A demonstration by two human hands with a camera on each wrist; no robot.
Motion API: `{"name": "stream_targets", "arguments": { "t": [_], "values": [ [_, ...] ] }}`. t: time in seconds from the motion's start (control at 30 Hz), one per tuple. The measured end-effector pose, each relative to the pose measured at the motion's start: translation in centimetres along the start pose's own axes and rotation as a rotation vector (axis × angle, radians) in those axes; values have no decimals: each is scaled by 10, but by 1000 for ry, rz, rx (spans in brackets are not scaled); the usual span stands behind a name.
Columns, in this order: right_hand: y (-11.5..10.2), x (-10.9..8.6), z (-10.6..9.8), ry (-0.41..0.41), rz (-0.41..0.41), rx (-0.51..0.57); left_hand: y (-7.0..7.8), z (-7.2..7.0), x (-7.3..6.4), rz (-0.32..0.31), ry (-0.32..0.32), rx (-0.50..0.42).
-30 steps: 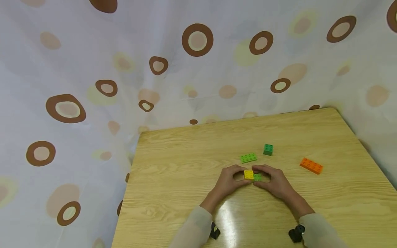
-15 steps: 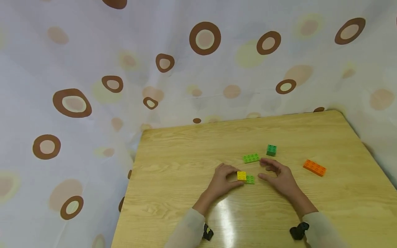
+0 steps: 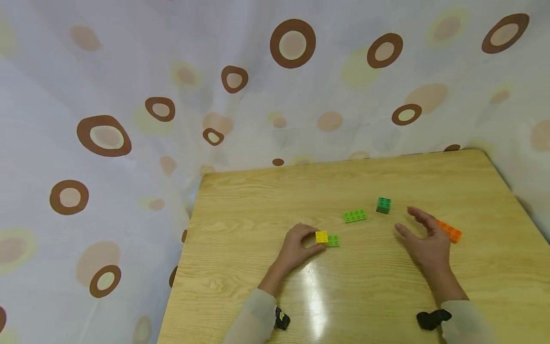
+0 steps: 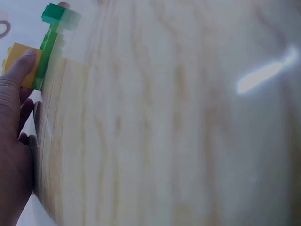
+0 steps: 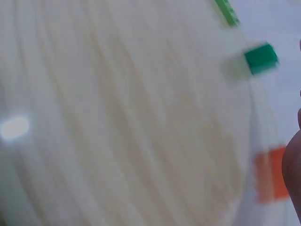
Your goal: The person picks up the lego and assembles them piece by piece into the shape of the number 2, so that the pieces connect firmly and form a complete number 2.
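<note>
My left hand [image 3: 295, 248] pinches a yellow toy building brick [image 3: 321, 237] between thumb and fingers in the head view. Under and to the right of it shows the studded end of a light green flat brick [image 3: 333, 241]. In the left wrist view the thumb lies against the side of the yellow brick [image 4: 22, 64]. Off to the right, my right hand [image 3: 431, 246] is above the table with fingers apart and nothing between them. It partly covers an orange brick [image 3: 449, 231]. Only an edge of that hand [image 5: 294, 172] enters the right wrist view.
A second light green flat brick [image 3: 355, 216] lies beyond the hands. To its right stands a dark green square brick [image 3: 384, 205]. The wooden table [image 3: 240, 215] meets a patterned cloth [image 3: 258, 119] at its back and sides.
My right hand has come off the bricks and moved right toward the orange brick, its fingers spread. The left hand has kept the yellow brick and shifted slightly left in view.
</note>
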State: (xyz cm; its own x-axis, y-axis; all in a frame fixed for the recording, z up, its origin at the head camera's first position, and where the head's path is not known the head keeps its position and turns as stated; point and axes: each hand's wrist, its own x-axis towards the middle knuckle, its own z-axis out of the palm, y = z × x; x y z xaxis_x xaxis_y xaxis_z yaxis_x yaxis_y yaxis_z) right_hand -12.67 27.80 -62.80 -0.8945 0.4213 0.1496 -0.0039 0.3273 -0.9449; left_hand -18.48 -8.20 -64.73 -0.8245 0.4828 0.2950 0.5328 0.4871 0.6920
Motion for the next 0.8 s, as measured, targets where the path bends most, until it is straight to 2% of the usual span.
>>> {"name": "stream_targets", "arguments": {
  "t": [0.13,0.23,0.3,0.47,0.6,0.7,0.8],
  "values": [
    [7,10,-53,74,53,-49,0,1,0,-7,15,20],
    [22,15,-85,54,83,-17,1,2,0,-6,14,25],
    [32,15,-100,11,93,32,1,3,0,-4,2,25],
    [47,19,-107,-117,58,35,2,3,2,-7,-50,-31],
    [46,22,-104,-194,60,-107,5,4,5,-10,-79,-129],
    [46,25,-97,-216,25,-209,7,4,5,-51,-89,-201],
    [48,25,-88,-196,-12,-267,8,4,3,-121,-79,-229]
  ]
}}
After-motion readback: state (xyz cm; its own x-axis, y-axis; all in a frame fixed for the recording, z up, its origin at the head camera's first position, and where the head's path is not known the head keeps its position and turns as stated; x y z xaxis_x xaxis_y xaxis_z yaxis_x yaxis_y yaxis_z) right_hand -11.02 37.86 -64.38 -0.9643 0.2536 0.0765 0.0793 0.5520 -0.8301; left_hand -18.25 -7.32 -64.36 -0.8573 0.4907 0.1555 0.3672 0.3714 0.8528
